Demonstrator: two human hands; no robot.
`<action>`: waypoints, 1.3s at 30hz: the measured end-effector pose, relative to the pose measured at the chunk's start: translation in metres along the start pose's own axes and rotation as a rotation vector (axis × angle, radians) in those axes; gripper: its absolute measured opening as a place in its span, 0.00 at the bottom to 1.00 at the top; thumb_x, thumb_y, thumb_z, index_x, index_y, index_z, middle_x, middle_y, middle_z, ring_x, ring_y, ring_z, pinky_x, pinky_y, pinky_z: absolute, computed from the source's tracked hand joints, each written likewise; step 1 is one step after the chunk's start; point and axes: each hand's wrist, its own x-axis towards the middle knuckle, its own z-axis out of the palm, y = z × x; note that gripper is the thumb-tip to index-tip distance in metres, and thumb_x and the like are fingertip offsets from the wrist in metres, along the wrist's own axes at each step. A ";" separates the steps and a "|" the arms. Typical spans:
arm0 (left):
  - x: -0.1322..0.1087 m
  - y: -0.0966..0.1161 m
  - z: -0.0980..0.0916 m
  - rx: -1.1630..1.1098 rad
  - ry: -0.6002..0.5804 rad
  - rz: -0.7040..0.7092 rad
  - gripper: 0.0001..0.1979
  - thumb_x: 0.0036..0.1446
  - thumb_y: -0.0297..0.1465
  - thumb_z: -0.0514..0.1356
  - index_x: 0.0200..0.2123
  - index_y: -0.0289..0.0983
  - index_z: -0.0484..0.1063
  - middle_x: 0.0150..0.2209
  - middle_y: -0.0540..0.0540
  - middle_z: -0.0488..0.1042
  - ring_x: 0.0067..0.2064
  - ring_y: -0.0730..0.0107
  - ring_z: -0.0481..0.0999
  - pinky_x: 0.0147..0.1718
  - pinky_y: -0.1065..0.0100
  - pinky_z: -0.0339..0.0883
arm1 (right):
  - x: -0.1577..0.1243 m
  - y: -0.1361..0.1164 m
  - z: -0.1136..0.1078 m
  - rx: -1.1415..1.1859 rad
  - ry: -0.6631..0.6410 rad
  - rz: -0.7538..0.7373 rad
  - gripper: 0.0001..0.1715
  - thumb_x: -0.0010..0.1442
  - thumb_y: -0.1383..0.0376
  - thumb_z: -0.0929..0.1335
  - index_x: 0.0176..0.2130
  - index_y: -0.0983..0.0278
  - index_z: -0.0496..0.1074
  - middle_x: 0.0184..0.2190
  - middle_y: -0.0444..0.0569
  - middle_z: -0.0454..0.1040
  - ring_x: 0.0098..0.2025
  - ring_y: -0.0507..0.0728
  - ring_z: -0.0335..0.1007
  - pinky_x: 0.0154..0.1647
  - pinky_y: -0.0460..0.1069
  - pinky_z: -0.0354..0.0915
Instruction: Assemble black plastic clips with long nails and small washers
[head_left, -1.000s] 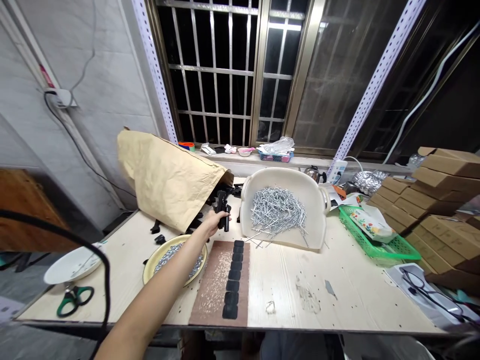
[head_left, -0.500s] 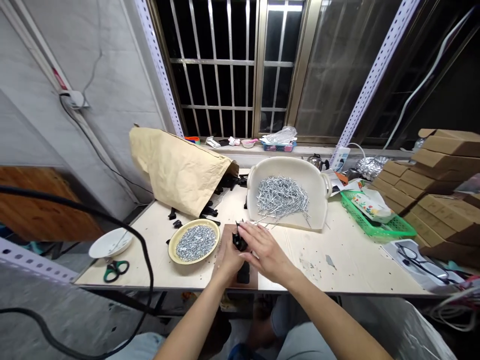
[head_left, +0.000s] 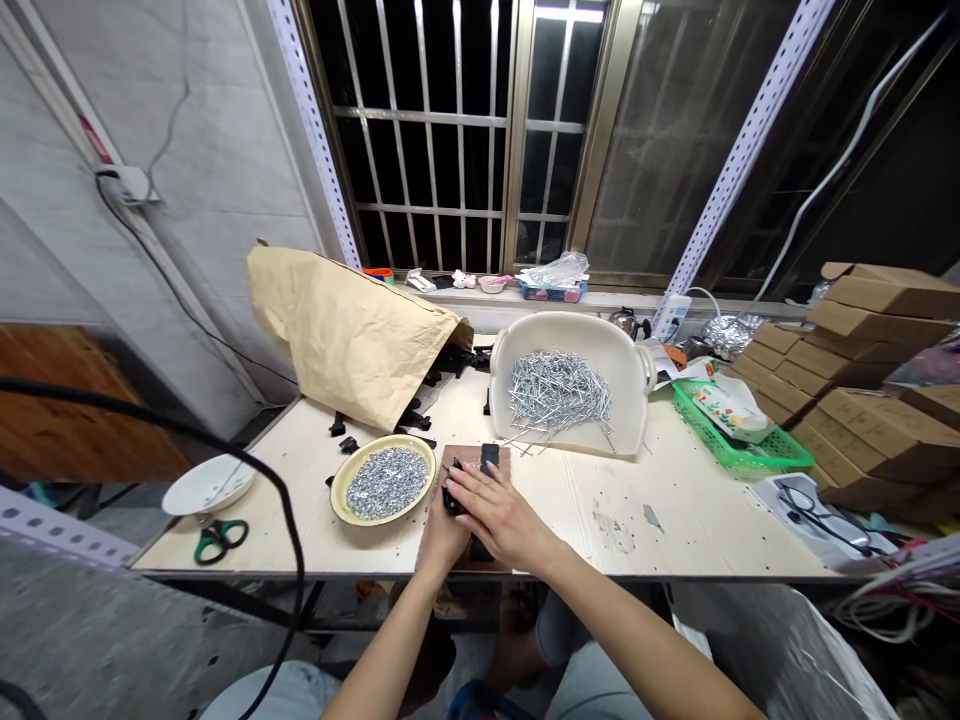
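Note:
My left hand [head_left: 442, 535] is closed around a small black plastic part [head_left: 452, 498] above a brown board at the table's front. My right hand [head_left: 501, 518] lies over the same part from the right, its fingers reaching across the top and its thumb underneath. Between them the two hands hide most of the part. On the brown board [head_left: 454, 456] a flat black piece [head_left: 490, 456] shows just beyond my right fingers. Left of my hands stands a yellow bowl [head_left: 339, 497] of small shiny metal pieces. A white basin [head_left: 577, 330] with many thin metal pins sits behind them.
A brown paper bag [head_left: 337, 330] lies on its side, black plastic parts [head_left: 412, 415] spilling from its mouth. Farther left are a white dish [head_left: 202, 485] and green-handled scissors [head_left: 221, 540]. On the right stand a green basket [head_left: 739, 455], glasses [head_left: 825, 520] and stacked cardboard boxes [head_left: 870, 420]. A black cable [head_left: 289, 500] hangs at left.
Both hands have shifted left across the brown board together with the black plastic part. The flat black piece at the board's far edge is now uncovered. The view has turned slightly.

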 end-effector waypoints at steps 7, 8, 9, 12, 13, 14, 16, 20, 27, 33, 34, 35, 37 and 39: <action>-0.003 -0.017 -0.011 0.098 0.051 0.121 0.17 0.43 0.26 0.61 0.41 0.37 0.68 0.45 0.43 0.72 0.51 0.56 0.67 0.53 0.61 0.58 | -0.002 0.002 0.021 0.027 -0.042 -0.011 0.24 0.65 0.62 0.55 0.59 0.62 0.53 0.59 0.50 0.56 0.63 0.56 0.39 0.61 0.62 0.40; -0.004 -0.018 -0.012 0.095 0.057 0.118 0.17 0.43 0.26 0.61 0.40 0.37 0.68 0.45 0.43 0.72 0.52 0.55 0.67 0.52 0.62 0.58 | -0.003 0.000 0.020 0.016 -0.067 -0.020 0.25 0.65 0.60 0.56 0.59 0.61 0.53 0.59 0.49 0.55 0.63 0.56 0.38 0.61 0.62 0.38; -0.005 -0.020 -0.013 0.086 0.063 0.105 0.18 0.42 0.27 0.62 0.40 0.37 0.68 0.44 0.43 0.72 0.52 0.54 0.67 0.52 0.62 0.59 | -0.004 0.000 0.019 0.012 -0.088 -0.033 0.26 0.64 0.58 0.56 0.60 0.61 0.52 0.60 0.48 0.54 0.64 0.57 0.37 0.61 0.63 0.37; -0.008 -0.022 -0.013 0.032 0.069 0.055 0.22 0.39 0.28 0.64 0.41 0.38 0.67 0.44 0.43 0.72 0.51 0.54 0.68 0.49 0.62 0.62 | -0.004 0.011 0.016 0.003 -0.110 -0.030 0.30 0.62 0.55 0.58 0.61 0.60 0.48 0.60 0.48 0.53 0.63 0.57 0.39 0.61 0.61 0.41; -0.009 -0.022 -0.012 0.000 0.066 0.029 0.23 0.38 0.29 0.65 0.41 0.38 0.67 0.43 0.43 0.73 0.49 0.54 0.70 0.48 0.62 0.63 | -0.003 0.020 0.015 -0.022 -0.096 0.029 0.29 0.63 0.56 0.58 0.60 0.61 0.49 0.59 0.49 0.55 0.62 0.56 0.42 0.60 0.59 0.44; -0.010 -0.022 -0.011 -0.045 0.062 -0.011 0.24 0.37 0.30 0.66 0.41 0.37 0.67 0.41 0.43 0.74 0.45 0.55 0.72 0.46 0.61 0.65 | -0.002 0.032 0.015 -0.069 -0.092 0.125 0.27 0.63 0.59 0.58 0.60 0.61 0.51 0.58 0.50 0.57 0.61 0.56 0.46 0.59 0.57 0.48; -0.012 -0.019 -0.009 -0.177 0.065 -0.131 0.23 0.39 0.34 0.66 0.40 0.35 0.68 0.34 0.44 0.76 0.36 0.59 0.76 0.40 0.59 0.69 | 0.000 0.062 0.015 -0.189 -0.117 0.353 0.20 0.63 0.68 0.57 0.55 0.64 0.59 0.52 0.52 0.64 0.55 0.57 0.55 0.53 0.54 0.55; -0.016 -0.005 -0.010 -0.359 0.072 -0.277 0.20 0.39 0.37 0.65 0.37 0.34 0.70 0.27 0.47 0.76 0.26 0.65 0.76 0.30 0.62 0.71 | 0.003 0.117 0.016 -0.271 -0.221 0.501 0.13 0.57 0.76 0.59 0.37 0.70 0.71 0.40 0.59 0.70 0.46 0.61 0.63 0.44 0.52 0.60; -0.025 0.011 -0.019 -0.087 -0.011 -0.071 0.18 0.40 0.32 0.65 0.37 0.37 0.69 0.36 0.44 0.76 0.40 0.60 0.76 0.44 0.60 0.67 | -0.004 0.117 0.001 -0.178 -0.078 0.455 0.11 0.59 0.75 0.59 0.39 0.69 0.68 0.36 0.53 0.71 0.41 0.56 0.66 0.42 0.49 0.62; -0.035 0.006 -0.015 -0.034 -0.044 0.038 0.20 0.39 0.28 0.64 0.40 0.41 0.69 0.41 0.45 0.74 0.44 0.55 0.73 0.46 0.56 0.65 | -0.005 0.039 -0.053 0.450 0.502 0.352 0.07 0.58 0.64 0.65 0.38 0.64 0.67 0.33 0.48 0.71 0.36 0.52 0.69 0.36 0.47 0.68; -0.036 0.006 -0.014 -0.023 -0.030 0.047 0.20 0.38 0.29 0.64 0.39 0.41 0.70 0.41 0.45 0.74 0.45 0.54 0.72 0.47 0.55 0.65 | -0.005 0.027 -0.059 0.510 0.498 0.318 0.06 0.56 0.64 0.66 0.36 0.64 0.68 0.32 0.47 0.72 0.34 0.53 0.70 0.35 0.47 0.69; -0.037 0.007 -0.014 -0.003 -0.023 0.056 0.20 0.37 0.29 0.65 0.38 0.42 0.71 0.40 0.45 0.74 0.45 0.53 0.72 0.47 0.54 0.64 | -0.004 0.016 -0.064 0.533 0.469 0.288 0.05 0.56 0.64 0.67 0.34 0.64 0.69 0.30 0.47 0.72 0.33 0.53 0.70 0.34 0.48 0.69; -0.038 0.009 -0.015 0.036 -0.045 0.084 0.20 0.36 0.28 0.64 0.38 0.43 0.72 0.40 0.45 0.74 0.47 0.51 0.71 0.49 0.53 0.62 | -0.005 0.000 -0.065 0.513 0.374 0.228 0.04 0.56 0.65 0.67 0.31 0.63 0.70 0.29 0.47 0.73 0.32 0.53 0.70 0.33 0.48 0.68; -0.039 0.010 -0.017 0.044 -0.111 0.113 0.22 0.35 0.26 0.64 0.39 0.43 0.72 0.41 0.45 0.74 0.47 0.51 0.70 0.50 0.52 0.61 | -0.008 -0.008 -0.060 0.464 0.262 0.141 0.05 0.58 0.66 0.65 0.33 0.63 0.71 0.30 0.47 0.74 0.33 0.53 0.70 0.35 0.48 0.68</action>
